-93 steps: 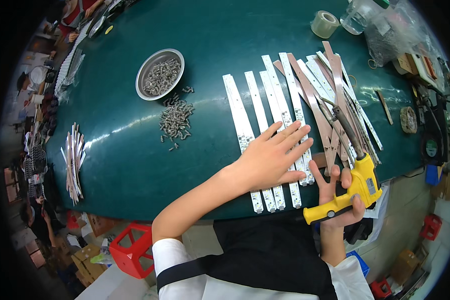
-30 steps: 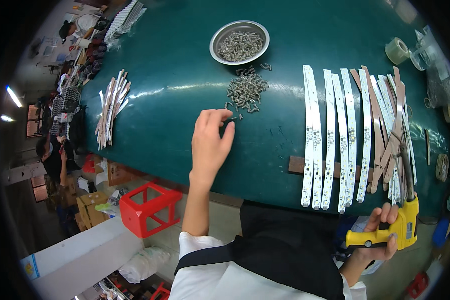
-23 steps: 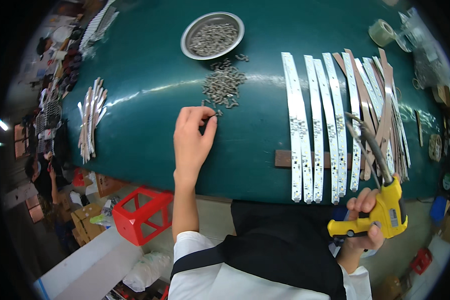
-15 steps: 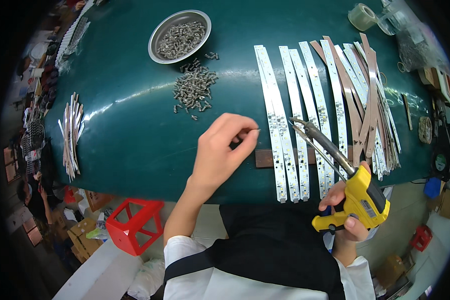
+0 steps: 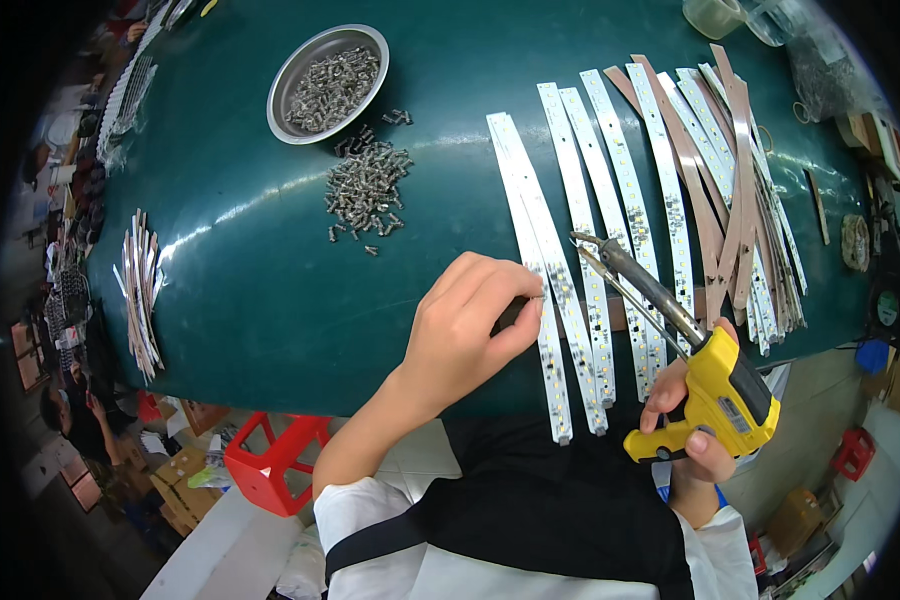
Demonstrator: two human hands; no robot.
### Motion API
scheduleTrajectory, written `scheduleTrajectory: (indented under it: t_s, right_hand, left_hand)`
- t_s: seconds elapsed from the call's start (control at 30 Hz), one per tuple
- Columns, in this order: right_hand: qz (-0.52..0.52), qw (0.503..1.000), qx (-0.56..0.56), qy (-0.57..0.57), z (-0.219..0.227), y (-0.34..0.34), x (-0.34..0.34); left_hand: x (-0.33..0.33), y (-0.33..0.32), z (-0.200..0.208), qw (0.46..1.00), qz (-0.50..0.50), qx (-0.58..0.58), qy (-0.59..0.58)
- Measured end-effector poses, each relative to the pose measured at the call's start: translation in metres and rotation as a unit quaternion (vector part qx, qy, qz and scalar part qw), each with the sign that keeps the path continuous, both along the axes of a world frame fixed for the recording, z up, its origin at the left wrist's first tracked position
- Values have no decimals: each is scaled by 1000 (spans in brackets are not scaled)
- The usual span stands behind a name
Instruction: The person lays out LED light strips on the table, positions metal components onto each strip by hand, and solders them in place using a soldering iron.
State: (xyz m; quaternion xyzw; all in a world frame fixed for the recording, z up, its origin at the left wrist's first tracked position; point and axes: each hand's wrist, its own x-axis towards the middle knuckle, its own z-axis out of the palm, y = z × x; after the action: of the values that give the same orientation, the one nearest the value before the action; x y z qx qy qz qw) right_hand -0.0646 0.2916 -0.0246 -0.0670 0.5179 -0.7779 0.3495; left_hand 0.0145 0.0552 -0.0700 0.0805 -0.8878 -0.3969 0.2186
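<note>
Leaning in from the left, my left hand is closed in a pinch, its fingertips at the leftmost white LED strip. Anything small between them is too hidden to name. My right hand grips a yellow soldering gun by its handle, a finger by the trigger. The gun's dark metal tip hovers over the strips, pointing up and left. Beside the leftmost strip, several more LED strips lie in a rough row, some crossing.
Beyond my left hand, small metal-ended parts lie heaped beside a metal bowl of more. Brown and white strips are stacked at right, another bundle at far left. A dark bar runs beneath the strips. A red stool stands below.
My left hand has moved right and down onto the leftmost strip. The leftmost strips have slid toward me and spread apart. The soldering gun stays nearly in place; the view has shifted slightly.
</note>
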Motion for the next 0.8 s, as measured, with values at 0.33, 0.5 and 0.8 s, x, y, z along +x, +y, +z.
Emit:
scheduleTrajectory:
  t_s: [0.33,0.5,0.8]
  right_hand:
    - [77,993,41,-75,5,2,0]
    - [68,988,121,-69,7,1,7]
    - [112,988,75,-81,2,7,4]
  left_hand:
    - [-1,-9,-6,996,60,2,-61]
    - [0,-10,-8,996,59,10,-68]
    - [0,-9,-11,997,55,0,-51]
